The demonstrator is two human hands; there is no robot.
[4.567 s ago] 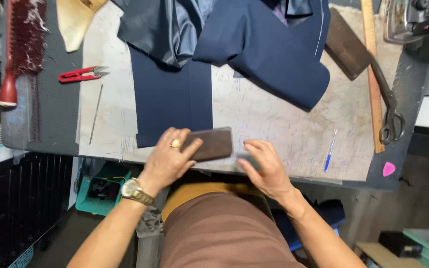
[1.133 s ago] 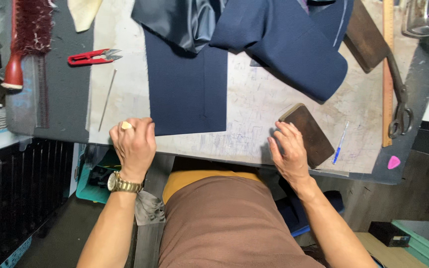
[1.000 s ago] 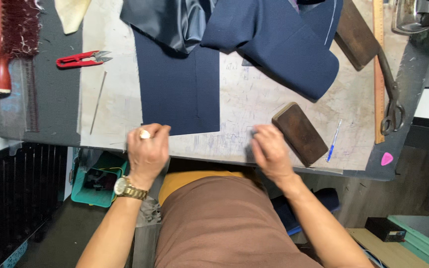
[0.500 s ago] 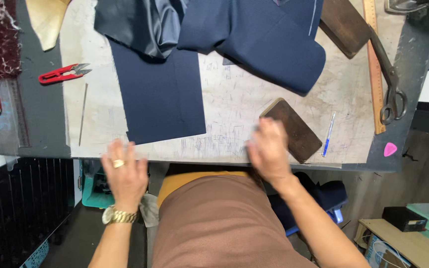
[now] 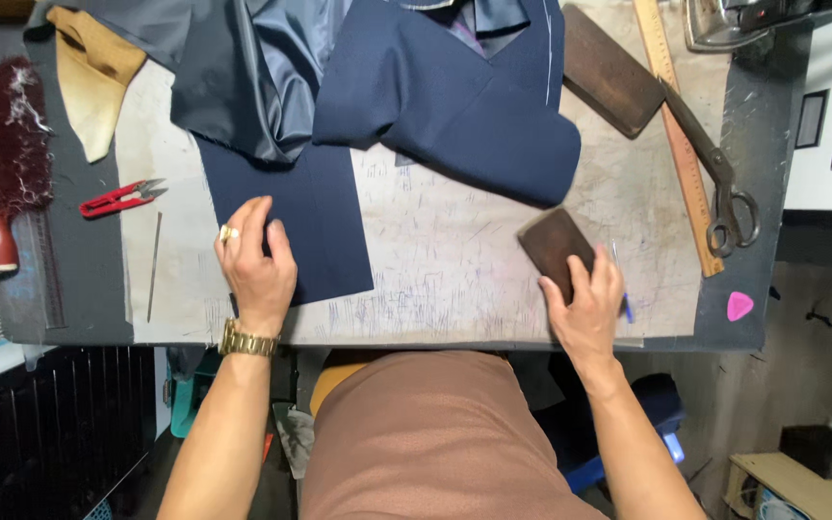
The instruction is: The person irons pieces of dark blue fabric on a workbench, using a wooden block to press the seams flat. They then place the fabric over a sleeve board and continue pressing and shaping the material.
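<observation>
My left hand (image 5: pixel 257 262) lies flat with fingers spread on the lower left corner of a flat navy cloth panel (image 5: pixel 315 217) on the work table (image 5: pixel 435 270). My right hand (image 5: pixel 585 303) rests on the near end of a dark brown wooden block (image 5: pixel 553 246) at the right, fingers over it. A blue pen (image 5: pixel 620 289) lies partly hidden under this hand. A folded navy garment piece (image 5: pixel 455 96) and grey lining (image 5: pixel 262 67) lie at the back.
At the left lie red thread snips (image 5: pixel 119 198), a long needle-like rod (image 5: pixel 153 265), a red-handled brush (image 5: pixel 10 164) and tan cloth (image 5: pixel 89 82). At the right are a second wooden block (image 5: pixel 611 69), a wooden ruler (image 5: pixel 678 135), large shears (image 5: pixel 719 183) and pink chalk (image 5: pixel 740 305).
My left hand moved from the table's front edge up onto the navy panel. My right hand shifted right onto the wooden block and over the pen. The view shifted.
</observation>
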